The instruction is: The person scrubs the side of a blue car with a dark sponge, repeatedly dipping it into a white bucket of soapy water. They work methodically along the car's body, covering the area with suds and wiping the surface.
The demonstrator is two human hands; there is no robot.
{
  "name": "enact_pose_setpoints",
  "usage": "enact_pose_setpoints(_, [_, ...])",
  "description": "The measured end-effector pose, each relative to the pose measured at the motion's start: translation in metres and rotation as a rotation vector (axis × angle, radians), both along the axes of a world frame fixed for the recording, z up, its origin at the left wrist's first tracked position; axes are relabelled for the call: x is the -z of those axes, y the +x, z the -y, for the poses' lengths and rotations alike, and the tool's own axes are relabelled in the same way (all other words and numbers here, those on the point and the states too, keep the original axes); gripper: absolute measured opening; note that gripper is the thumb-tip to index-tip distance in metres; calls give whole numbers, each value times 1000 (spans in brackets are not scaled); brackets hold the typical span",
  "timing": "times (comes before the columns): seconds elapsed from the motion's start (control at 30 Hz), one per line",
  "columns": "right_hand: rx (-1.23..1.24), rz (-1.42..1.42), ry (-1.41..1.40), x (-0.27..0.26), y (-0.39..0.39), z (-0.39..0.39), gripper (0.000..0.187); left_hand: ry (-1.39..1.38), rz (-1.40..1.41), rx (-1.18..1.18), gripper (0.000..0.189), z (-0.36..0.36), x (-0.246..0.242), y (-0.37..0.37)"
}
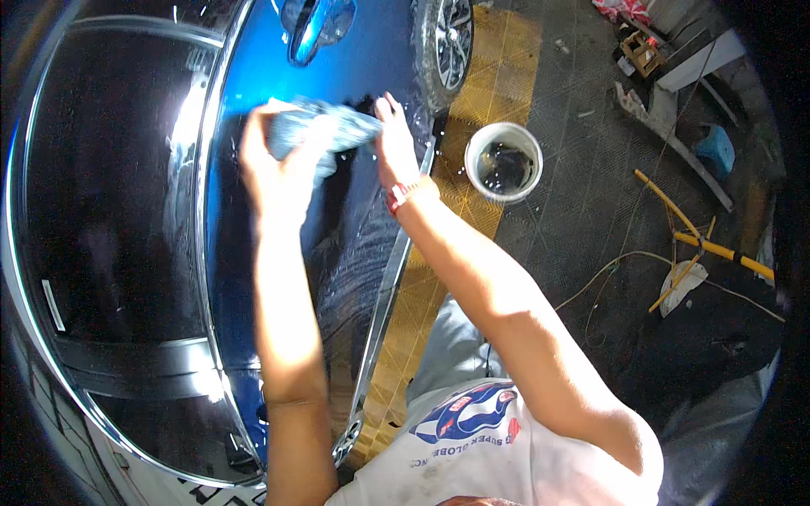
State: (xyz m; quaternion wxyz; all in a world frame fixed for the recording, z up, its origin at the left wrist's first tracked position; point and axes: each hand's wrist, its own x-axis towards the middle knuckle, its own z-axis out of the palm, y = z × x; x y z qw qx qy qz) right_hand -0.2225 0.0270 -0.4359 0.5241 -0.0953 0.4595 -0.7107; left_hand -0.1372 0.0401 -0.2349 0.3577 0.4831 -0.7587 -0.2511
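A wet grey-blue cloth (342, 126) is stretched between my two hands, over the side of a glossy blue car door (329, 82). My left hand (278, 158) grips its bunched left end, blurred by motion. At the right, the cloth tapers into my right hand (397, 142), whose wrist bears a red band; the exact finger grip there is partly hidden. Water drops and wet streaks show on the lower door panel (361, 253). The door handle (307, 31) lies beyond my hands.
A white bucket (504, 196) holding dark water stands right of the car on yellow floor tiles (506, 69). A car wheel (452, 44) is ahead. Farther right lie a yellow-legged stand (702, 243), a cord (601, 265), a curved trim piece (683, 152) and a blue object (716, 150).
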Motion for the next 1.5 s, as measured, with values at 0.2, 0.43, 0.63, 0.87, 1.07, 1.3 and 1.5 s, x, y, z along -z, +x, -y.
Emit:
enact_pose_setpoints(0.2, [222, -586, -98, -62, 11, 27, 73, -551, 1001, 45, 67, 5, -110, 80])
enact_pose_setpoints(0.43, [107, -986, -211, -91, 159, -70, 86, -665, 1245, 427, 58, 25, -88, 158])
enact_pose_setpoints(0.63, [-713, -1026, -447, -47, 263, -200, 88, -835, 1128, 490, 51, 40, -79, 160])
enact_pose_setpoints(0.87, [370, -1076, -298, -25, 109, -14, 72, -991, 922, 476, 44, 53, -66, 153])
enact_pose_setpoints(1.07, [30, -983, -280, -42, 301, -190, 82, -1049, 896, 527, 38, 77, -56, 156])
enact_pose_setpoints(1.3, [193, -1013, -415, 2, 248, -139, 69, -1059, 927, 443, 39, 71, -75, 159])
enact_pose_setpoints(1.5, [222, -863, -249, -8, 232, -121, 71, -1013, 902, 453, 40, 77, -64, 155])
